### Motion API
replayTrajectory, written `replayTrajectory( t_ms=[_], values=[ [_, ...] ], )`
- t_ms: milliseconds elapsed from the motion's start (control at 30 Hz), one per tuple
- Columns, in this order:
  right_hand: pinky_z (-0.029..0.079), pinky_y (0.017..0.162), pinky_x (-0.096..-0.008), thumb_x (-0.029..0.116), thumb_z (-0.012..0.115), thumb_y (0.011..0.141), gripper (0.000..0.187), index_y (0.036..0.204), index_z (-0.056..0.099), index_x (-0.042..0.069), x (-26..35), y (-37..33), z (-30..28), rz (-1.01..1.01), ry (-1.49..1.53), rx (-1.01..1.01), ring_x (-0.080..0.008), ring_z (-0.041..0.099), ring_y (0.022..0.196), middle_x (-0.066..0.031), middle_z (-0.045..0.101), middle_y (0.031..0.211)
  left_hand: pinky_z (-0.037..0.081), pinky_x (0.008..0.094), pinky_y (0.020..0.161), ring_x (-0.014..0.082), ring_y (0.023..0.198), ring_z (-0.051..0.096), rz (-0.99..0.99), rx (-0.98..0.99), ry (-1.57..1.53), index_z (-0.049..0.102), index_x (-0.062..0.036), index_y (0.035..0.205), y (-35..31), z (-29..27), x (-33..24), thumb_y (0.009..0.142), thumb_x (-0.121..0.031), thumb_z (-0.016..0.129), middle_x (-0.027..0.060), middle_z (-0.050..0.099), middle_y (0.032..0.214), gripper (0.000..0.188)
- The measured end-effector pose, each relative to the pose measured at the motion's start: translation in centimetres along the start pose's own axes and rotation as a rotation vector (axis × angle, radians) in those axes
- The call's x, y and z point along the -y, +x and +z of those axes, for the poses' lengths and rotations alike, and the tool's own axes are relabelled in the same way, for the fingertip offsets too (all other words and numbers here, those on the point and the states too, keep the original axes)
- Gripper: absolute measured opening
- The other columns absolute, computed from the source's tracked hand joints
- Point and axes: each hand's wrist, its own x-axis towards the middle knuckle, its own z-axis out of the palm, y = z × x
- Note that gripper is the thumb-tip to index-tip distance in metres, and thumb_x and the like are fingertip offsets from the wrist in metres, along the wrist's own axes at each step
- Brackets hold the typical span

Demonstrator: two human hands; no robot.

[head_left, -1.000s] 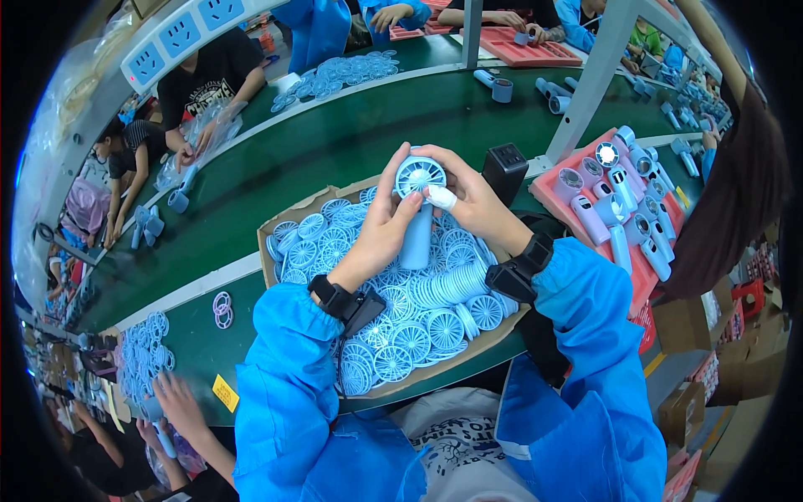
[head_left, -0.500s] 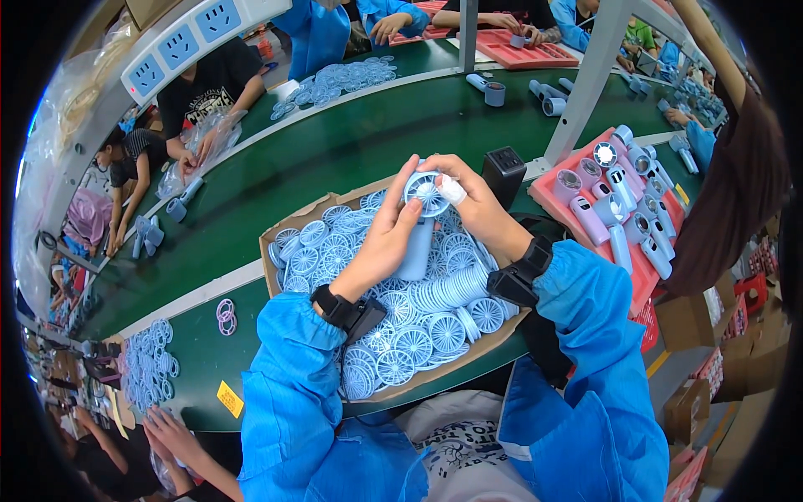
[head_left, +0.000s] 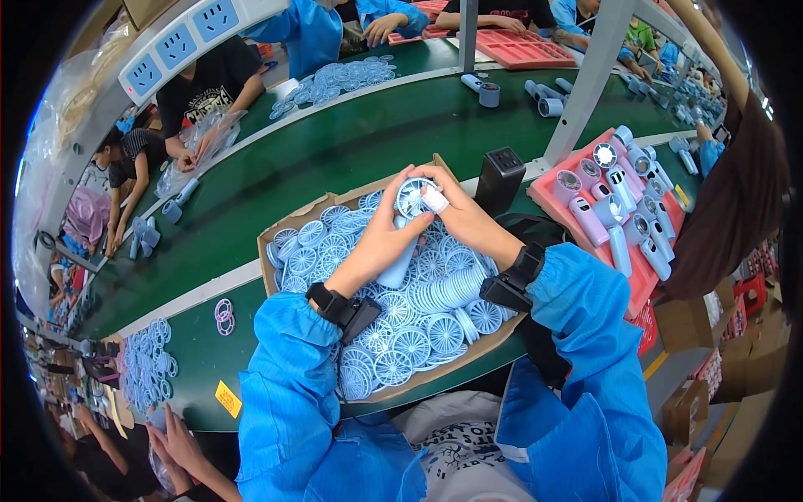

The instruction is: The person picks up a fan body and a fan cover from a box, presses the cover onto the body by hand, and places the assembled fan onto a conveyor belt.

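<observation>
Left hand [head_left: 381, 241] and right hand [head_left: 468, 219] grasp a pale-blue plastic fan [head_left: 396, 269]; its round, spoked grille [head_left: 409, 197] may skew (white-wrapped thumb [head_left: 434, 200] slipping).

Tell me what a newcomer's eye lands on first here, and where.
First, the light-blue handheld fan at centre, held by the left hand and right hand over a cardboard box heaped with light-blue spoked grilles. Then the red tray of blue and lilac fans to the right, and the power strip at upper left.
</observation>
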Motion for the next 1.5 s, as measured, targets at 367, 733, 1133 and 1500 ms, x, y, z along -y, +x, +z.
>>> replayTrajectory(
  t_ms=[367,733,1133,1500],
  values=[
    [0.048,0.078,-0.0283,0.035,0.032,0.101,0.043,0.135,0.040,0.010,0.3,-0.2,0.2,0.258,-0.021,0.012,-0.0138,0.057,0.093,-0.0080,0.052,0.116,0.054,0.0320,0.069,0.0155,0.082,0.060,-0.356,-0.032,-0.594,0.002,-0.0234,0.149,0.7,-2.3,1.4,0.096,-0.022,0.051,0.0117,0.055,0.110,0.072],
    [0.048,0.076,-0.0266,0.022,0.047,0.097,0.027,0.116,0.056,0.005,0.4,-0.7,-0.5,0.136,-0.252,0.227,-0.0117,0.059,0.087,-0.0057,0.060,0.099,0.045,0.0343,0.094,0.0183,0.110,0.052,0.177,-0.505,-0.281,0.028,-0.0106,0.143,1.4,-2.7,0.9,0.096,-0.018,0.047,0.0119,0.044,0.132,0.051],
    [0.050,0.077,-0.0314,0.014,0.051,0.089,0.026,0.111,0.061,0.003,3.3,8.8,-17.9,0.031,-0.914,-0.364,-0.0211,0.063,0.089,-0.0125,0.065,0.101,0.048,0.0254,0.071,0.0114,0.083,0.058,-0.073,-0.189,-0.060,0.057,-0.0044,0.118,0.9,-1.7,0.3,0.096,-0.013,0.042,0.0051,0.063,0.099,0.028],
    [0.047,0.086,-0.0510,0.022,0.052,0.084,0.039,0.120,0.054,0.009,-12.7,14.2,-29.7,0.532,-1.633,-0.418,-0.0410,0.057,0.103,-0.0227,0.059,0.112,0.049,0.0245,0.068,0.0099,0.077,0.057,-0.118,-0.218,-0.082,0.060,-0.0031,0.111,0.7,-2.5,0.9,0.096,-0.009,0.041,0.0049,0.062,0.092,0.025]
  ],
)
